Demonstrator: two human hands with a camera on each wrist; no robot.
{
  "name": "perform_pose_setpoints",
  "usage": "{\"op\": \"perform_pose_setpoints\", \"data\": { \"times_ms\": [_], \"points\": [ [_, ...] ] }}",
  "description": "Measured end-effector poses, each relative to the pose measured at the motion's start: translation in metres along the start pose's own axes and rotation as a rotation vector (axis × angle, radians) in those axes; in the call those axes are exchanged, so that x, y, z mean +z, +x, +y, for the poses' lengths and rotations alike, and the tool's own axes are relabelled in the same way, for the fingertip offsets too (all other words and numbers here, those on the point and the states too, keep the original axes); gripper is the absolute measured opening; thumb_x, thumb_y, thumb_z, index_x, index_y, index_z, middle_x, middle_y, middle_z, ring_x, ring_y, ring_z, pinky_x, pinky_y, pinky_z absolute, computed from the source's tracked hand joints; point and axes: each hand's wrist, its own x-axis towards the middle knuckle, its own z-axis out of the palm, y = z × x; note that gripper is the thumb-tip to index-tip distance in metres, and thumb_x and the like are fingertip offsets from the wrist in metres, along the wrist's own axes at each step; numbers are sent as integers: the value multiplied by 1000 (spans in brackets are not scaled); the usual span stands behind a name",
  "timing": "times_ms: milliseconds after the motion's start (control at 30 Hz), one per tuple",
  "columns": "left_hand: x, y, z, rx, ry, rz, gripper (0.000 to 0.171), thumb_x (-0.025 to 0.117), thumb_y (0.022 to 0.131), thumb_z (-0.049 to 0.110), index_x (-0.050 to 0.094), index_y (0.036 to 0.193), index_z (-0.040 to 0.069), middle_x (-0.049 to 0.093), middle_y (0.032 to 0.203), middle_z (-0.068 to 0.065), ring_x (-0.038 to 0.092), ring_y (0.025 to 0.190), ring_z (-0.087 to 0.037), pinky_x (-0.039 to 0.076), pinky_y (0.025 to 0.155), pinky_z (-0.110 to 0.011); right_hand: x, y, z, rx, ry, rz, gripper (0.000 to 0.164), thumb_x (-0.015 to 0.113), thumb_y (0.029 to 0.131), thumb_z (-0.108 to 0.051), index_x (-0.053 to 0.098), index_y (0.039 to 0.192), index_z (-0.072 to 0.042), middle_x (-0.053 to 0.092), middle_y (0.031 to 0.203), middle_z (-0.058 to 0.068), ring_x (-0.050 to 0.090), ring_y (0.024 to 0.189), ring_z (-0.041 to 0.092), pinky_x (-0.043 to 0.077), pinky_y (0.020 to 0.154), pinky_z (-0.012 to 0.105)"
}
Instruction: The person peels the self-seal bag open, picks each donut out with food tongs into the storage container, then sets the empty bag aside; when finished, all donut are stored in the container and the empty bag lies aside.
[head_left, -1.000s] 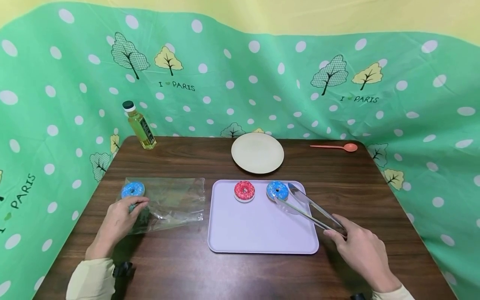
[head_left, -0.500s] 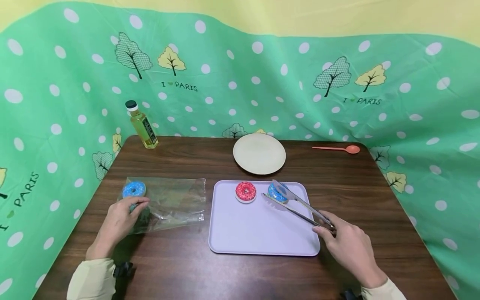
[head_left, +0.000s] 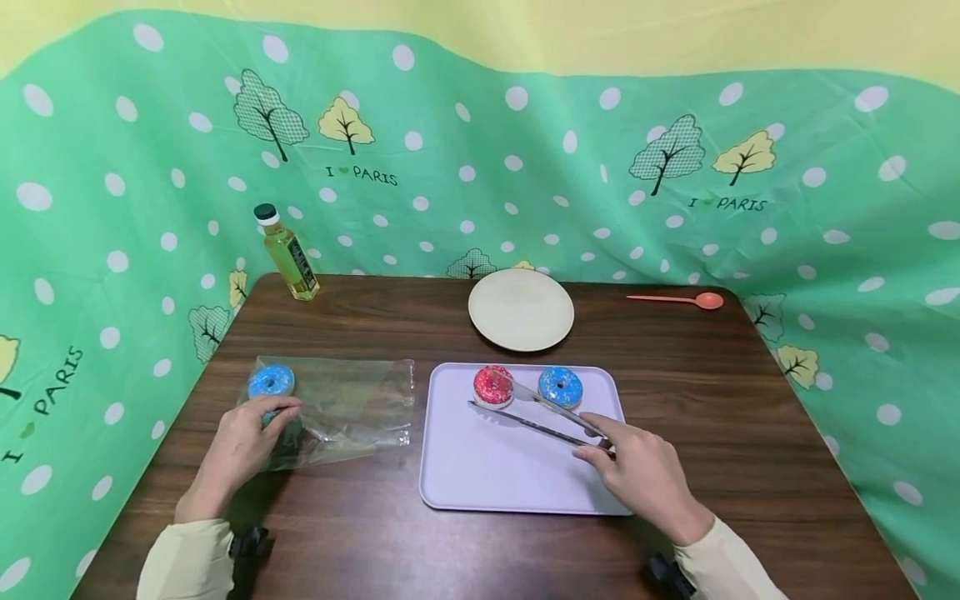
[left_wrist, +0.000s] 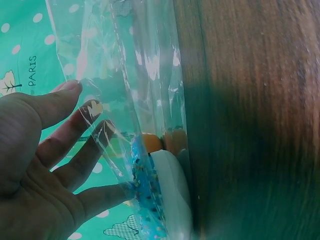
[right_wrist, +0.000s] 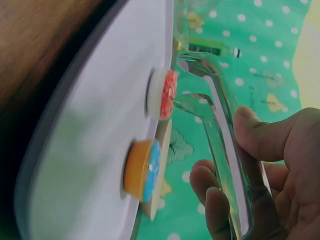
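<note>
My left hand (head_left: pixel 240 446) pinches the edge of a clear plastic bag (head_left: pixel 360 392) lying on the left of the table. Inside the bag is a blue-iced donut (head_left: pixel 258 380), its sprinkled side close to the fingers in the left wrist view. My right hand (head_left: pixel 648 475) grips metal tongs (head_left: pixel 540 427), whose arms are apart. The tong tips hang over a red-iced donut (head_left: pixel 483 387) on the lilac tray (head_left: pixel 480 467); in the right wrist view they stand above its icing. A second blue-iced donut (head_left: pixel 551 387) sits right of the red one.
Behind the tray lies a round cream plate (head_left: pixel 521 308). An orange-red spoon (head_left: pixel 708 301) rests at the back right corner, and a bottle of yellow liquid (head_left: pixel 288 258) stands at the back left. A green dotted cloth (head_left: pixel 420 233) hangs behind the table.
The right hand and tongs have moved left, from the blue donut on the tray to over the red one. The left hand still holds the bag in the same place.
</note>
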Motion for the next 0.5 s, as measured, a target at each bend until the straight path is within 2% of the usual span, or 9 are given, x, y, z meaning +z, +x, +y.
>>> {"op": "perform_pose_setpoints", "data": {
  "times_ms": [133, 300, 500],
  "points": [
    [0, 0, 0, 4, 4, 10, 12, 71, 94, 6, 76, 104, 4, 72, 107, -17, 66, 103, -41, 52, 82, -59, 8, 8, -7, -37, 7, -11, 44, 87, 80, -29, 74, 121, -16, 68, 80, -7, 53, 59, 6, 42, 49, 31],
    [0, 1, 0, 10, 4, 12, 11, 71, 94, 6, 76, 104, 4, 72, 106, -17, 66, 103, -41, 52, 82, -59, 16, 16, -17, -66, 26, -13, 48, 87, 80, -30, 73, 124, -17, 71, 85, -5, 57, 63, 5, 42, 49, 28],
    [2, 1, -1, 8, 7, 10, 11, 72, 93, 6, 77, 103, 4, 73, 105, -17, 66, 102, -40, 52, 82, -58, 28, 26, -26, -124, 50, -8, 46, 88, 78, -30, 75, 118, -14, 70, 83, -8, 56, 65, 2, 44, 51, 26]
  ]
}}
